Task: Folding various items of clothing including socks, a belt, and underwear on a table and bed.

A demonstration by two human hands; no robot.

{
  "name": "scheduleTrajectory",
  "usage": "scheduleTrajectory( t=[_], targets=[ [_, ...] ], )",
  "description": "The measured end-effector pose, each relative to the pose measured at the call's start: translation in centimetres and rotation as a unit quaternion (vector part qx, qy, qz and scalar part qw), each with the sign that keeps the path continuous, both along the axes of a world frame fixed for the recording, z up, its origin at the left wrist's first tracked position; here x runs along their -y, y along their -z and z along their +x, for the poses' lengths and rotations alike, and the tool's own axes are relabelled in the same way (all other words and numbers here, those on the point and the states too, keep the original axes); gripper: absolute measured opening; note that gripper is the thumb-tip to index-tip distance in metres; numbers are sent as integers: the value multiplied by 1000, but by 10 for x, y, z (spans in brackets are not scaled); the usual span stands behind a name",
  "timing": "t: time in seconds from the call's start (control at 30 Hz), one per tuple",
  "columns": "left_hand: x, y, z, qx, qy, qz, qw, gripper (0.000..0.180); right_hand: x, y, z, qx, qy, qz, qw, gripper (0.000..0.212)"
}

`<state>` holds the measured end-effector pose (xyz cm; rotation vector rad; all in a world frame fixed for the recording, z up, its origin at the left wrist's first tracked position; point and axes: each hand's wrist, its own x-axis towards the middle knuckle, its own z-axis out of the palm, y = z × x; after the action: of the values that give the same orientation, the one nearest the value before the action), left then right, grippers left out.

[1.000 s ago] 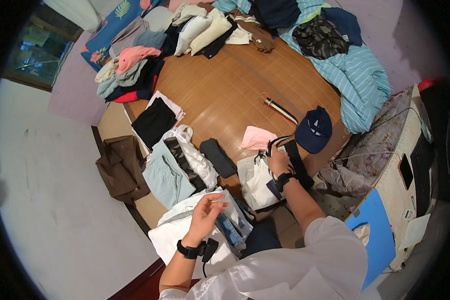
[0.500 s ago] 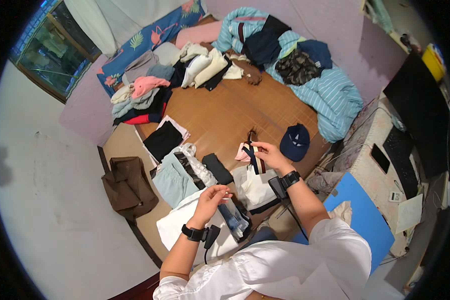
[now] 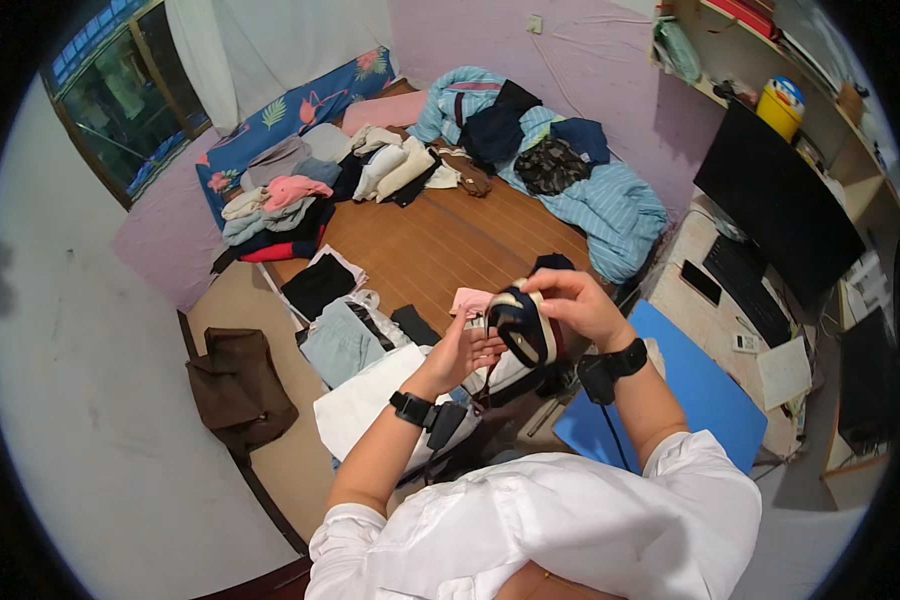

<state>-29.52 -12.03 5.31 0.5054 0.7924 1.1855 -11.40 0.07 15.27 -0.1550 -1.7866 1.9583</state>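
Note:
A striped strap in navy, cream and dark red, which looks like a coiled belt, hangs in the air before me. My right hand pinches its upper edge between thumb and fingers. Beside its lower left side is my left hand, palm up with fingers stretched out; whether it touches the strap I cannot tell. A thin dark end dangles below the coil. Under the hands lie a pink folded cloth, white folded clothes and pale blue trousers. A navy cap is partly hidden behind my right hand.
Heaped clothes and a blue striped quilt line the far side of the wooden bed mat. A brown fabric bag sits at left. To the right stand a desk with a monitor and a blue board.
My right hand has brought the striped strap nearer to me, and it now shows as a round coil. The left hand has moved right and up beside it, its fingers opening. My view has shifted rightward.

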Motion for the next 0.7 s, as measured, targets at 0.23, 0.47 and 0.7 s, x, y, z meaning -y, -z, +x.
scheduleTrajectory(
  t=[0.23, 0.47, 0.7],
  targets=[
    [-10, -20, 42, 107, 21, 144, 984, 54, 64, 8, 64, 130, -88, 114, 981, 20],
    [-14, -53, 69, 1, 9, 174, 985, 35, 95, 60, 114, 224, -44, 140, 964, 17],
    [-15, -80, 138, 0, 29, 213, 977, 39, 98, 83, 136, 91, 157, -109, 977, 37]
  ],
)
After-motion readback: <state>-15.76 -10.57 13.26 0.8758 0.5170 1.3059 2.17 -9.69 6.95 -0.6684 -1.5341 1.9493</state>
